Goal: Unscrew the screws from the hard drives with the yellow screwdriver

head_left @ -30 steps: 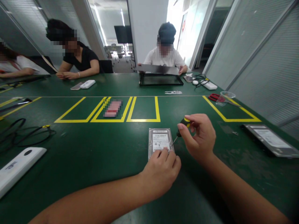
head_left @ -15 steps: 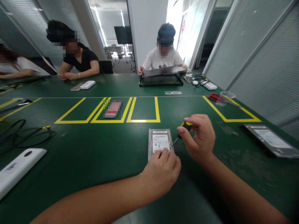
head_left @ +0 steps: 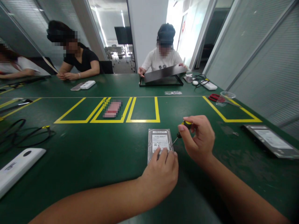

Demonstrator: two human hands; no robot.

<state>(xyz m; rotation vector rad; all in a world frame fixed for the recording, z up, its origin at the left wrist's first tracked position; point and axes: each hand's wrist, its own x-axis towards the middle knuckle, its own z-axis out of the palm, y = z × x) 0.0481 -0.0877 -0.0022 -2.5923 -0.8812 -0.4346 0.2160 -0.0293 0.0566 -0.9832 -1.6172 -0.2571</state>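
Observation:
A silver hard drive (head_left: 158, 138) with a white label lies flat on the green table in front of me. Over its near right part rests my left hand (head_left: 161, 174), fingers bent onto the top and holding it down; the thumb is hidden. My right hand (head_left: 199, 138) is closed round the black and yellow handle of a small screwdriver (head_left: 178, 135). The screwdriver slants down to the left, its tip at the drive's right edge. Whether the tip sits in a screw is too small to tell.
Another drive-like device (head_left: 271, 140) lies at the right. Beyond are red-handled scissors (head_left: 213, 97), a clear plastic cup (head_left: 225, 98) and yellow tape outlines (head_left: 143, 120). At left are a white device (head_left: 21, 168) and black cable (head_left: 18, 137). Across the table a person holds a dark panel (head_left: 163, 74).
My left hand's fingers have shifted slightly left and spread a little on the drive. The screwdriver tip stays at the drive's edge. The person opposite has tilted the panel more.

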